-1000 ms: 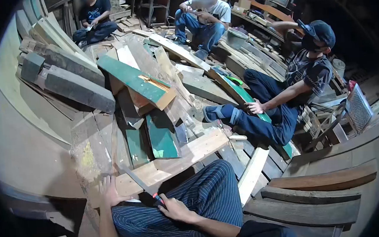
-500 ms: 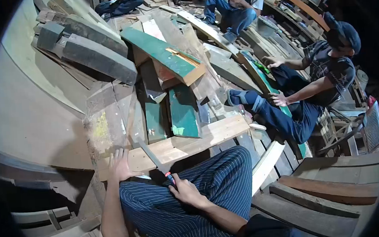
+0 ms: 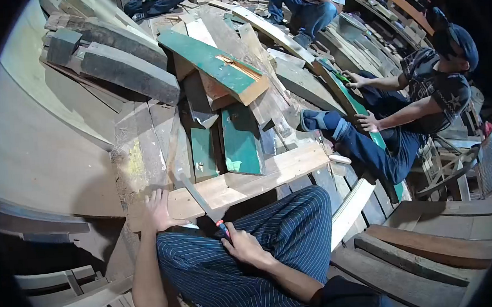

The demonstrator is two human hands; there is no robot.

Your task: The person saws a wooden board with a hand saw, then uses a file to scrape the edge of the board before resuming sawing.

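The person's trousers are navy with thin white pinstripes, the chunky plank is green, and the saw handle is red and blue

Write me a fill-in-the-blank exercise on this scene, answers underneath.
The long-bladed tool is gripped in the ____ hand.
The other hand, the ____ one, is at the pale board's end.
The splintered board is painted ____.
The dark trousers have thin, light ____.

right; left; green; stripes

Saw across plank | panels behind plank
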